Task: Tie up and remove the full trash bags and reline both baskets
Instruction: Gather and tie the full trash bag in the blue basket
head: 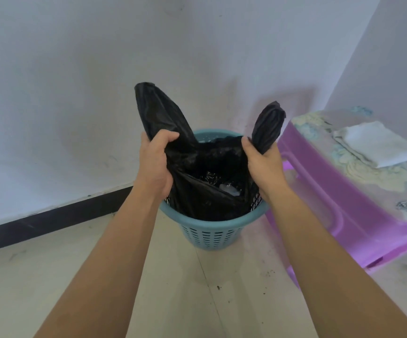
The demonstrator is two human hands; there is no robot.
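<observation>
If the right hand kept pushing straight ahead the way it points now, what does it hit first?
Probably nothing until the wall. The right hand, closed on the black bag's right handle, points forward and up past the blue basket's far rim. Depth is hard to judge; the purple stool lies off to its right.

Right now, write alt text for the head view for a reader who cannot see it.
Two bare hands, left hand and right hand, each grip one handle of a black trash bag sitting in a blue basket on a pale floor. A purple stool with a folded white cloth stands to the right.
</observation>
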